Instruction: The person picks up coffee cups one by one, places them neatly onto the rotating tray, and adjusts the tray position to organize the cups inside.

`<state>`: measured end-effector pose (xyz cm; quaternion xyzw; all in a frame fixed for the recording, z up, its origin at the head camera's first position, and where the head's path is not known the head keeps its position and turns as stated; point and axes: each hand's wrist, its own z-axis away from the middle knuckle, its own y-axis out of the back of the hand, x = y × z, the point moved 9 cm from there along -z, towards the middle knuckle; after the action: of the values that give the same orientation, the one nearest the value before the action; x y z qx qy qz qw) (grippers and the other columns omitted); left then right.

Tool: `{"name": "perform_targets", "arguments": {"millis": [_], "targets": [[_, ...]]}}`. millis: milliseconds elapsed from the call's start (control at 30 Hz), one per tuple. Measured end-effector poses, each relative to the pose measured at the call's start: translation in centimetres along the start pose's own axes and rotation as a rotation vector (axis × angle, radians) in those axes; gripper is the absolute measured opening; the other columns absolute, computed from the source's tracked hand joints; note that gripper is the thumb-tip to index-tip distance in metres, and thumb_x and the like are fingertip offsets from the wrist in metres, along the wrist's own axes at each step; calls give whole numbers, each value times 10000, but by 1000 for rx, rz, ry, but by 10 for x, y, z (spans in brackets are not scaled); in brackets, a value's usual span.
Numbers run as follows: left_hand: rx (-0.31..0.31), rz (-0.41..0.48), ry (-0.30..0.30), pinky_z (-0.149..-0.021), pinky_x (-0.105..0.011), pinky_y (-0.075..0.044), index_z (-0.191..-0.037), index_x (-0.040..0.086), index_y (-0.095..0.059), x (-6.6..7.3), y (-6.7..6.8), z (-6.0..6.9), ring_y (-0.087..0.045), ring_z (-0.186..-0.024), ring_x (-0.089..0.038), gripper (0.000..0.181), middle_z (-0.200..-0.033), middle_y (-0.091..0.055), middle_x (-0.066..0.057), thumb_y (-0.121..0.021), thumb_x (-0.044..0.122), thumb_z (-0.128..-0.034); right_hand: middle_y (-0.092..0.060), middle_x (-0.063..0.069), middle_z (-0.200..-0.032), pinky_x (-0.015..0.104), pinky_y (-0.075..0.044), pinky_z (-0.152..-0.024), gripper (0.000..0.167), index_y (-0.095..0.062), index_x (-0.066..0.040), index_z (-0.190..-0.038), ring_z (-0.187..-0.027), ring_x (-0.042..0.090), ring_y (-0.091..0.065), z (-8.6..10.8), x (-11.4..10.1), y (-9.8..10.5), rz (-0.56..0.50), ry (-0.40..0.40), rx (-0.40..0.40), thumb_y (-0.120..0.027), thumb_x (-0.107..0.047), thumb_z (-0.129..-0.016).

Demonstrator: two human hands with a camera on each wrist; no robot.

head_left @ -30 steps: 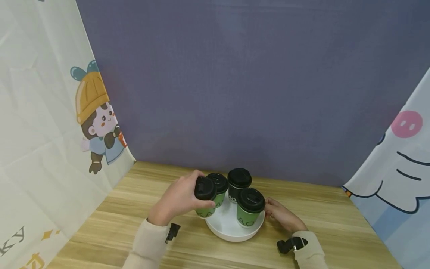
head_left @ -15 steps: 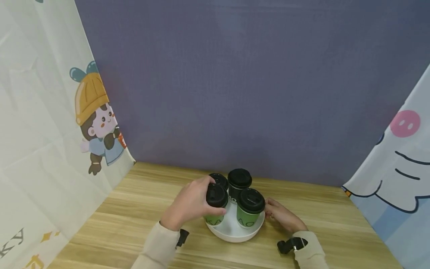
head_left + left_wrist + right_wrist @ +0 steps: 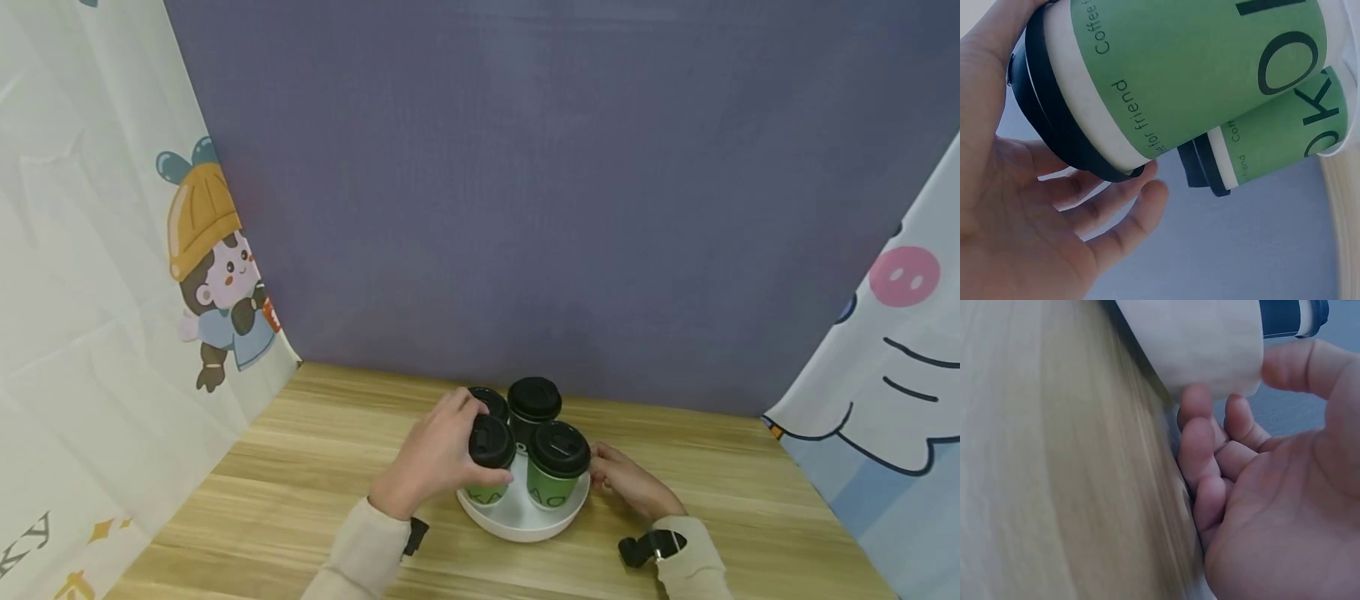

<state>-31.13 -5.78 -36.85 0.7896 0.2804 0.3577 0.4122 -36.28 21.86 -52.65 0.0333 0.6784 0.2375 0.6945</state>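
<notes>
In the head view, a white round dish [image 3: 517, 525] on the table bears several lidded paper coffee cups. My left hand [image 3: 435, 454] grips the front-left green coffee cup [image 3: 487, 492] near its black lid, thumb on the near side and fingers round the back. That cup [image 3: 1197, 69] fills the top of the left wrist view, upright over the dish's left part. Another green cup [image 3: 553, 487] stands at the dish's right, a black cup [image 3: 534, 400] at the back, and a partly hidden cup [image 3: 491, 402] at back left. My right hand [image 3: 630, 482] pinches the dish's right rim, its wall [image 3: 1204, 350] between thumb and fingers.
The wooden table [image 3: 300, 467] extends around the dish on both sides. Behind it hangs a dark blue-grey cloth [image 3: 525, 208]. Printed cartoon sheets, a pale left sheet [image 3: 90, 250] and a right sheet [image 3: 900, 400], flank the table.
My left hand has moved right and slightly nearer with the green cup, from the dish's left edge to over its inside. The right hand and the dish stay nearly still.
</notes>
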Motion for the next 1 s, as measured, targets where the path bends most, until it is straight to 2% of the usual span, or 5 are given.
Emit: {"name": "perform_targets", "arguments": {"millis": [100,500,667,800,1000], "targets": [[1,-11,-11,-843,-430,-555,-1224,121,-647,1,-2,0,-570,-1101,-199,847,-1177,-571,4,-886,659,-615,-532,5,-903,295,-373,-776,79,-534,-86,-1017,-875,177,-514,2,-3,-1,4,3,-5,-530,-121,-947],[-21,-91,-73,-973,-392,-526,-1261,75,-659,4,-12,-1,-534,-1112,-199,896,-1209,-591,-25,-882,667,-627,-522,25,-896,301,-375,-782,69,-513,-84,-1007,-864,185,-516,2,-4,-2,10,12,-10,-531,-118,-950],[-38,-115,-69,-997,-395,-510,-1278,80,-665,4,-16,0,-528,-1116,-195,904,-1215,-595,-23,-865,688,-640,-532,19,-922,291,-406,-780,71,-512,-89,-1013,-874,177,-524,2,-5,-4,-4,32,-22,-532,-120,-953],[-60,-117,-74,-1005,-402,-502,-1300,77,-654,6,-18,0,-527,-1118,-203,899,-1223,-591,-33,-854,683,-666,-533,16,-933,279,-421,-766,77,-509,-89,-1011,-870,164,-529,1,-6,-4,-10,51,-27,-528,-107,-939],[-83,-93,-80,-1035,-419,-488,-1332,81,-635,9,-22,0,-528,-1145,-218,893,-1248,-582,-41,-849,668,-693,-528,7,-925,258,-433,-742,96,-494,-82,-997,-859,153,-531,2,-3,-2,-29,32,-21,-533,-86,-909]]}}
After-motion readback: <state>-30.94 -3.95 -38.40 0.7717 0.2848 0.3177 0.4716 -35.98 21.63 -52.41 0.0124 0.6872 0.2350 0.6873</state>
